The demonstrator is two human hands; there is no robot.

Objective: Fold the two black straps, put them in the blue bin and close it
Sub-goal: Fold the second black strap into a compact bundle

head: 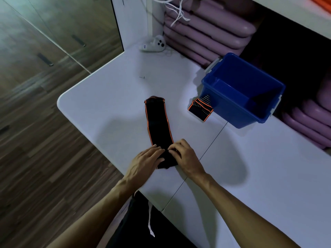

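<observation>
A long black strap with orange edges (157, 122) lies stretched out on the white table (107, 104), running away from me. Both hands rest on its near end: my left hand (145, 159) lies flat with its fingers on the strap's left side, and my right hand (184, 155) curls its fingers onto the right side. A second black strap (200, 108), folded into a small bundle, leans against the front wall of the open blue bin (238, 111). The bin's inside looks empty. Its lid is not clearly visible.
A white game controller (155, 44) lies at the table's far corner under dangling white cords (176, 13). Stacked pink mats (206, 33) fill the shelf behind the bin. A small pin-like object (142, 77) lies mid-table. The table edge and wooden floor (35, 140) are to my left.
</observation>
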